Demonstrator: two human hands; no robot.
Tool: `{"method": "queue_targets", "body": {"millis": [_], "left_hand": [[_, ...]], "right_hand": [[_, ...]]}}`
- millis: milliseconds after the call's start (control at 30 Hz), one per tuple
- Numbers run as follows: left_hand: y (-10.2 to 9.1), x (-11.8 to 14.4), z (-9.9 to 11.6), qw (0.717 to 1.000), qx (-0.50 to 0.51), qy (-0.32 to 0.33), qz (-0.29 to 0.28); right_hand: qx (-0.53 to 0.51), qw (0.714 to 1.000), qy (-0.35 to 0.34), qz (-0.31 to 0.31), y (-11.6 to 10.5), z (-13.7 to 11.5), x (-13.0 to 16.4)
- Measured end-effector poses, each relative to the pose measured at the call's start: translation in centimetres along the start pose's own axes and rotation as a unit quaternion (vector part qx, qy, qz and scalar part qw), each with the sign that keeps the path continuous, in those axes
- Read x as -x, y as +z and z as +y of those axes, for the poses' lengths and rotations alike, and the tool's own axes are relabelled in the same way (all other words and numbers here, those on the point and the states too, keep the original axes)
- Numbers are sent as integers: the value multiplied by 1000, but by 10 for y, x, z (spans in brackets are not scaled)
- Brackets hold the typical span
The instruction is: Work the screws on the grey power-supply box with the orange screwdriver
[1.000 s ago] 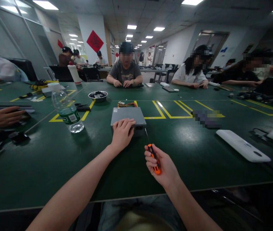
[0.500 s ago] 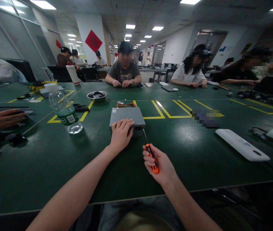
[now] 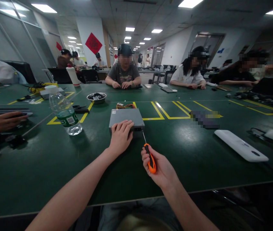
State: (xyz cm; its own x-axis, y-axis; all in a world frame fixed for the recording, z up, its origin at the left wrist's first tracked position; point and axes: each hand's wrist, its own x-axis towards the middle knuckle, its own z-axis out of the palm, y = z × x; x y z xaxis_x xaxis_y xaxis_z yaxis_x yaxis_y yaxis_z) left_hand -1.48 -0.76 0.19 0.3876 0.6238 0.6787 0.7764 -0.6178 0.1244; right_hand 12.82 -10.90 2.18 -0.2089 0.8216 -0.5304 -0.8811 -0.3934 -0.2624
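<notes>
A grey metal computer power supply unit (image 3: 127,116) lies on the green table in front of me, its bundle of coloured wires (image 3: 125,106) at the far side. My left hand (image 3: 121,134) grips its near left part, fingers over the top and thumb down by the front face. In my right hand (image 3: 159,165) is a screwdriver (image 3: 151,162) with an orange and black handle, fingers wrapped round it. Its thin shaft points away from me, and the tip is at the unit's front right corner. Whether the tip sits in a screw is too small to tell.
Left of the unit stands a water bottle (image 3: 66,112); behind it is a metal bowl (image 3: 96,97) of small parts. Another person's hand (image 3: 4,122) is at the far left. A white oblong device (image 3: 241,146) lies on the right. Co-workers sit across the table (image 3: 187,173).
My right hand has shifted slightly left, turning the screwdriver handle, and its tip is closer to the unit's corner. My left hand keeps its place on the unit.
</notes>
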Motion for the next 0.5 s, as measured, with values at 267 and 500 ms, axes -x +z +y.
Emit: {"method": "queue_targets", "body": {"millis": [267, 500], "left_hand": [[-2, 1, 2, 1000, -13, 4, -12], [-3, 2, 2, 1000, -13, 6, -15]], "right_hand": [[15, 999, 2, -50, -7, -5, -2], [-13, 1000, 11, -25, -6, -6, -4]]}}
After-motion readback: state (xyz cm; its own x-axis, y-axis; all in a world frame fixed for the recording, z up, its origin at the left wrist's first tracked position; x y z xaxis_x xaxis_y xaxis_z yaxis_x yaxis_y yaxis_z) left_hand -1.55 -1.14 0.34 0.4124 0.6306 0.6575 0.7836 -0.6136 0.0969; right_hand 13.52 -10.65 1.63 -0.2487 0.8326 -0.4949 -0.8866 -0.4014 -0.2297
